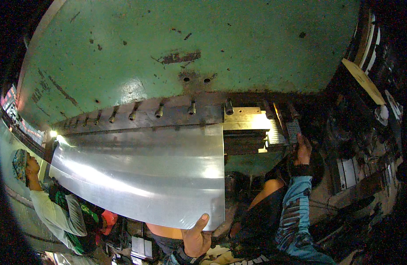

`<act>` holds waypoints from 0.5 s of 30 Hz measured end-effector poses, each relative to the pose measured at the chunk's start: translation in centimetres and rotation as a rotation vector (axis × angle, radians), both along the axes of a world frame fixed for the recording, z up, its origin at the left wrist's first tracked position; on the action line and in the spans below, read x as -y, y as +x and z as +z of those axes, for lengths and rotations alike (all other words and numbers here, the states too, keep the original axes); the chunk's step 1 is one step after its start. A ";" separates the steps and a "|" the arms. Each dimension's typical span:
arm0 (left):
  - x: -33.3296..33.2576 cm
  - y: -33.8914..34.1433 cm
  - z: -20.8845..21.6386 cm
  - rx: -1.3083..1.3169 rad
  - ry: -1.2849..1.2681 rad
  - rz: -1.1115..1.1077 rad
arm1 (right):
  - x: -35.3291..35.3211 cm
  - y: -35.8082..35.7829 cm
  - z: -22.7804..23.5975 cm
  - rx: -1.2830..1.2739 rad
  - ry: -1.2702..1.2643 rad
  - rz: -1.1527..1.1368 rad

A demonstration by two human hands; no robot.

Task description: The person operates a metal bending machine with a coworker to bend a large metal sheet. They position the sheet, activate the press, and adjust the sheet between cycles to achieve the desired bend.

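A large, shiny metal sheet (168, 172) reaches out toward me from the dark clamping edge of a green machine. My left hand (197, 238) is closed on the sheet's near edge by its right corner, thumb on top and fingers hidden below. At the machine's right end, my right hand (303, 151) is raised, its fingers curled against the lower side of a grey ribbed metal block (294, 128). What lies inside those fingers is hidden. Beside the block, a brightly lit metal plate (243, 115) sits past the sheet's right edge.
Several bolts (159, 110) line the clamping bar below the green machine panel (239, 48). A co-worker (58, 207) in a cap and red glove stands at the sheet's far left. A yellowish board (363, 81) leans at upper right. Dark clutter surrounds a pale panel (347, 174) at right.
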State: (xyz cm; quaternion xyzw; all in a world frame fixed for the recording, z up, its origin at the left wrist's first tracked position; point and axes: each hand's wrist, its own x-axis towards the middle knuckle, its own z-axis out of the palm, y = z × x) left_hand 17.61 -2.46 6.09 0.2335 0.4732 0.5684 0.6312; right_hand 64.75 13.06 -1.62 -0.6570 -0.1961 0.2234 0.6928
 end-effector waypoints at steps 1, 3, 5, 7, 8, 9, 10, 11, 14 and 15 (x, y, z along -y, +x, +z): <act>0.0 -0.1 -0.3 -0.228 0.050 -0.019 | 0.1 -0.2 0.3 0.035 -0.032 -0.037; -0.2 -0.6 -1.3 -0.565 0.176 -0.083 | 0.2 -0.6 0.9 -0.092 -0.052 -0.011; 0.1 -1.0 -2.2 -0.381 0.095 -0.059 | 0.3 -1.3 1.3 -0.139 -0.091 -0.044; 0.6 -1.2 -2.8 -0.361 0.127 -0.063 | 0.3 -2.1 1.8 -0.083 -0.125 -0.170; 0.9 -1.4 -2.8 -0.559 0.255 -0.111 | 0.3 -2.7 2.1 0.087 -0.045 -0.154; 0.7 -1.2 -2.9 -0.616 0.322 -0.113 | 0.2 -3.3 2.4 0.279 0.010 -0.183; 0.7 -1.1 -2.7 -0.673 0.390 -0.112 | 0.2 -3.5 2.9 0.450 0.018 -0.230; 0.3 -0.8 -2.5 -0.602 0.377 -0.057 | 0.2 -3.9 3.5 0.590 0.058 -0.091; -0.2 -0.7 -0.7 -0.259 0.093 -0.133 | -1.1 -3.6 6.5 0.859 -0.139 0.265; -0.2 -0.6 0.0 -0.219 0.068 -0.120 | -2.2 -3.7 7.4 0.900 -0.293 0.399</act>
